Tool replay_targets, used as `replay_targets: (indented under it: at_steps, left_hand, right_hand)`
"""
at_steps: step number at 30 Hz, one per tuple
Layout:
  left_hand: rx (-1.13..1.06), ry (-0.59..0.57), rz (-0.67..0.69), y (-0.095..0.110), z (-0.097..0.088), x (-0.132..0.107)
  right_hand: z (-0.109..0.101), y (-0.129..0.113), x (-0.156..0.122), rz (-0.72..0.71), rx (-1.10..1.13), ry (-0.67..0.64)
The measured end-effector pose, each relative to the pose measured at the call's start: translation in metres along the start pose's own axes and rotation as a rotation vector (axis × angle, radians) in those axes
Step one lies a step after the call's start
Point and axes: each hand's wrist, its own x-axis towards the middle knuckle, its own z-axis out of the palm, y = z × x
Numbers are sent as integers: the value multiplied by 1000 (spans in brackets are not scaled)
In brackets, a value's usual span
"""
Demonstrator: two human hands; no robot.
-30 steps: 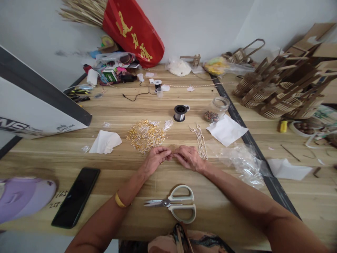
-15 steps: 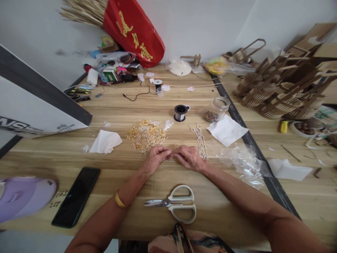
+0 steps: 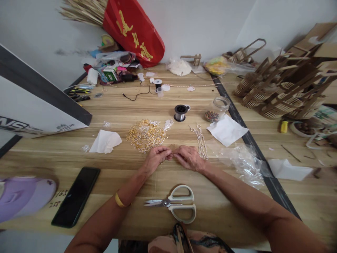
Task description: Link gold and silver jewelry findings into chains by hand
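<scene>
My left hand (image 3: 155,159) and my right hand (image 3: 189,157) rest on the wooden table (image 3: 126,112), fingertips pinched together around something too small to make out. A thin clear thread hangs from the pinch toward me. Just beyond my left hand lies a heap of gold beads and findings (image 3: 145,135). A strip of silver chain pieces (image 3: 201,140) lies right of my right hand. White-handled scissors (image 3: 175,203) lie shut on the table below my hands.
A spool of clear thread (image 3: 180,112), a glass jar of beads (image 3: 217,109) and white paper (image 3: 226,130) sit further back. A black phone (image 3: 76,196), a crumpled tissue (image 3: 105,141), a plastic bag (image 3: 242,161) and wooden baskets (image 3: 279,91) surround the work spot.
</scene>
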Motion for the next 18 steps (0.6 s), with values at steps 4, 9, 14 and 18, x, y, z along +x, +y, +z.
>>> replay_targets:
  at_steps: [4, 9, 14, 18]
  left_hand:
    - [-18, -11, 7, -2, -1, 1]
    - [-36, -3, 5, -1, 0, 0]
    - [-37, -6, 7, 0, 0, 0]
    - [-33, -5, 4, 0, 0, 0]
  right_hand:
    - [1, 1, -2, 16, 2, -18]
    - [2, 2, -3, 29, -2, -11]
    - [1, 2, -2, 14, -2, 4]
    - [2, 2, -2, 16, -4, 7]
